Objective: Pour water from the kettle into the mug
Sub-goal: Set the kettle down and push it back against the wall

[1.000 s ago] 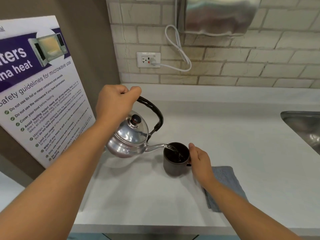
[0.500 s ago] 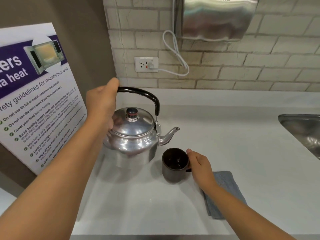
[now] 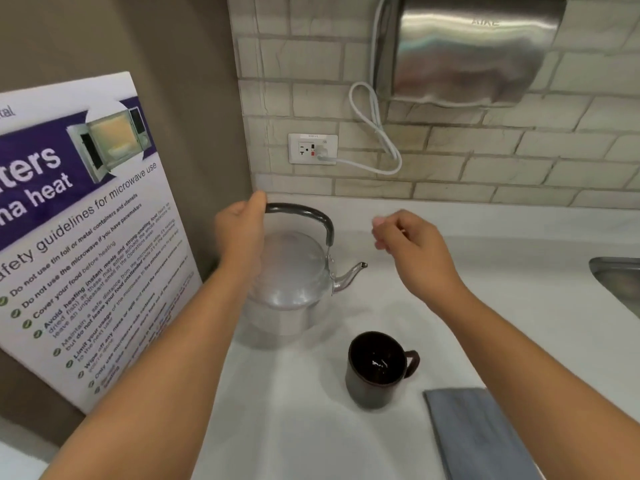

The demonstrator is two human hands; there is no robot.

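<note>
Now left hand [image 3: 239,233] grip closed around kettle [image 3: 291,282] handle, right hand [image 3: 408,251] loosely curled, empty, above mug [image 3: 375,370].

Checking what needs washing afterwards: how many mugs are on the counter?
1. The dark mug stands on the white counter, in front of the kettle and left of the grey cloth.

the poster [image 3: 86,216] leaning at the left reads "heat" in white on purple, then "guidelines for microwave use", with bullets starting "do not use tin foil or metal containers and utensils" and "cover your food before heating". the embossed brand on the steel wall unit [image 3: 474,50] is too blurred to read.
</note>
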